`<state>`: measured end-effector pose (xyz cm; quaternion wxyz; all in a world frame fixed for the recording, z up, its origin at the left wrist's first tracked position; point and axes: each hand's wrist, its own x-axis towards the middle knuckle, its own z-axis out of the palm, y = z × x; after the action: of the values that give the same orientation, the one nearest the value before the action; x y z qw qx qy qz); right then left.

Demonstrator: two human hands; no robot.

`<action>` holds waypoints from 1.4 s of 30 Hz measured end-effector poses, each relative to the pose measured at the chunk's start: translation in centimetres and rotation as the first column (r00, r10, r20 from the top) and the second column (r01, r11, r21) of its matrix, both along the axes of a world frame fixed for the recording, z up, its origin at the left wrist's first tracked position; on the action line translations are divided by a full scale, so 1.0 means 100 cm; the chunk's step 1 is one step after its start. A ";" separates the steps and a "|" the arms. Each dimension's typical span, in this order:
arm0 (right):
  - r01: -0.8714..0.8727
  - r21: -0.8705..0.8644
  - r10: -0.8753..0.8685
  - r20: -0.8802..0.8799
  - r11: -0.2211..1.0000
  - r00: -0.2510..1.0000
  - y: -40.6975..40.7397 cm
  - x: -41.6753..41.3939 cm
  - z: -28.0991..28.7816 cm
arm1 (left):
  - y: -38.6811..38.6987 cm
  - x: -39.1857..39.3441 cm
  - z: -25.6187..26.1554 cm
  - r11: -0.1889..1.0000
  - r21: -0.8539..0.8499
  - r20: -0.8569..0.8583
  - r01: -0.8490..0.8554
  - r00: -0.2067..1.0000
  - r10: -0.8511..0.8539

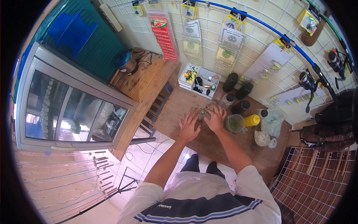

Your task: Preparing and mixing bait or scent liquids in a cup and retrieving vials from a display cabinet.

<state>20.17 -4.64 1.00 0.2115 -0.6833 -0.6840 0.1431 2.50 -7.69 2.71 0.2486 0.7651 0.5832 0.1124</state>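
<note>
My left hand (pixel 190 127) is spread over the wooden table (pixel 173 117), fingers apart and nothing visible in it. My right hand (pixel 215 119) is also spread, just to its right. Between the two hands stands a tiny vial with a greenish top (pixel 202 112), closest to the right fingertips; whether they touch it I cannot tell. Past the right fingers is a clear bottle with a black cap (pixel 227 100). A clear plastic measuring jug (pixel 235 123) with some greenish content sits to the right of my right wrist.
A white divided box (pixel 205 81) holds small bottles. Dark bottles (pixel 244 90), a yellow squeeze bottle (pixel 252 120) and plastic bags (pixel 272 120) crowd the right side. A glass-fronted cabinet (pixel 75 109) is on the left. Fishing reels (pixel 307 81) on rods overhang the far right.
</note>
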 end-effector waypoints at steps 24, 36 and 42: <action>0.437 0.255 -0.451 -0.002 0.863 0.892 -0.161 0.234 0.077 | -0.086 0.241 0.044 0.843 0.213 0.174 0.494 0.830 -0.530; 0.732 -0.167 -0.737 0.039 0.661 0.675 -0.231 0.328 0.007 | -0.096 0.347 0.018 0.730 0.121 0.070 0.673 0.728 -0.682; 0.707 -0.173 -0.693 0.142 0.686 0.707 -0.238 0.339 -0.015 | -0.095 0.381 -0.002 0.631 0.123 -0.165 0.766 0.643 -0.748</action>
<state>54.05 -28.45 -0.47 0.1529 -0.9153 -0.3584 0.1023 40.55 -17.15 2.50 0.1728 0.9629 0.2067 0.0125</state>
